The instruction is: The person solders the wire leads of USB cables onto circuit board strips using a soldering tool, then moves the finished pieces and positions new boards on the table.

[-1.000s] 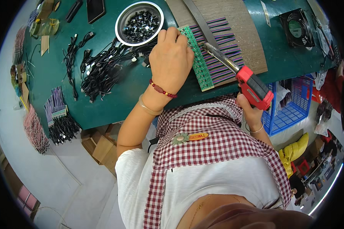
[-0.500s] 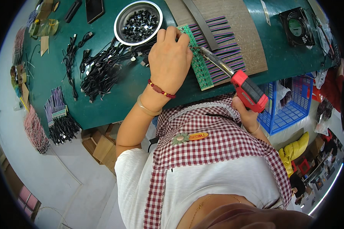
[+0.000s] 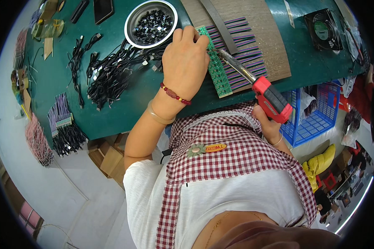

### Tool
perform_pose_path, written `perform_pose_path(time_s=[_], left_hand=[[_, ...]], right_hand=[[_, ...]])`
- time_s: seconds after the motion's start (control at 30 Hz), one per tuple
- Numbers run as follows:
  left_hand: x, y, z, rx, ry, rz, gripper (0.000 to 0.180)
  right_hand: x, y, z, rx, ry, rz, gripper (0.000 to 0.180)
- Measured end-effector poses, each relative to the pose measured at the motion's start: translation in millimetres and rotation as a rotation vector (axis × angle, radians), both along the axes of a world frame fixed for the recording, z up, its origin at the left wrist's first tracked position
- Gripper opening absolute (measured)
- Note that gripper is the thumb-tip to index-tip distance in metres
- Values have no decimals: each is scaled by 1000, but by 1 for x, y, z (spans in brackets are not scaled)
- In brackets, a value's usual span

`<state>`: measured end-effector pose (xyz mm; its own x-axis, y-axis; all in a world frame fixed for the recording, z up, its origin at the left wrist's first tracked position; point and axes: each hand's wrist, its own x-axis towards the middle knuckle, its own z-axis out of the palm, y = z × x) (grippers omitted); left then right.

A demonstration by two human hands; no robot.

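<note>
A red and black soldering gun (image 3: pixel 271 97) is in my right hand (image 3: pixel 266 124), whose fingers wrap its handle from below. Its metal tip reaches the left side of a long green circuit board panel (image 3: pixel 218 74). At the panel's upper left edge, my left hand (image 3: pixel 186 56) has its fingers curled into a pinch; whatever lies between the fingertips is hidden. Rows of thin multicoloured wires (image 3: pixel 247 56) run right from the panel, with a grey metal bar (image 3: pixel 220 27) lying across them. Panel and wires rest on a brown board (image 3: pixel 274 54).
Left of my left hand stands a steel bowl (image 3: pixel 131 38) of small connectors, beside a heap of black USB cables (image 3: pixel 108 83). A black fan (image 3: pixel 322 29) sits at the far right. Below the table's edge is a blue plastic basket (image 3: pixel 313 124). Wired bundles (image 3: pixel 64 120) lie at the left.
My left hand has shifted slightly away from me along the panel's edge. The soldering gun has moved a little to the right, its tip still at the panel.
</note>
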<state>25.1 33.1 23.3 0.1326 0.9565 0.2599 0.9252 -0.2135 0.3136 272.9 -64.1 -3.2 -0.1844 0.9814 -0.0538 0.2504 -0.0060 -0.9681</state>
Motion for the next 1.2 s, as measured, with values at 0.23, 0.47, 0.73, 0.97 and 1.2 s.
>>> perform_pose_path(time_s=[0.23, 0.47, 0.73, 0.97, 1.2], left_hand=[[0, 1, 3, 5, 20, -28, 14], [0, 1, 5, -29, 52, -14, 10], [3, -2, 3, 3, 70, -5, 10], [-6, -27, 16, 14, 6, 70, 26], [-113, -90, 7, -196, 441, 510, 24]], right_hand=[[6, 4, -6, 121, -96, 90, 26], [9, 0, -7, 15, 19, -41, 33], [10, 2, -9, 52, 7, -68, 33], [-1, 13, 9, -45, 202, -162, 34], [-2, 31, 20, -89, 326, -209, 33]])
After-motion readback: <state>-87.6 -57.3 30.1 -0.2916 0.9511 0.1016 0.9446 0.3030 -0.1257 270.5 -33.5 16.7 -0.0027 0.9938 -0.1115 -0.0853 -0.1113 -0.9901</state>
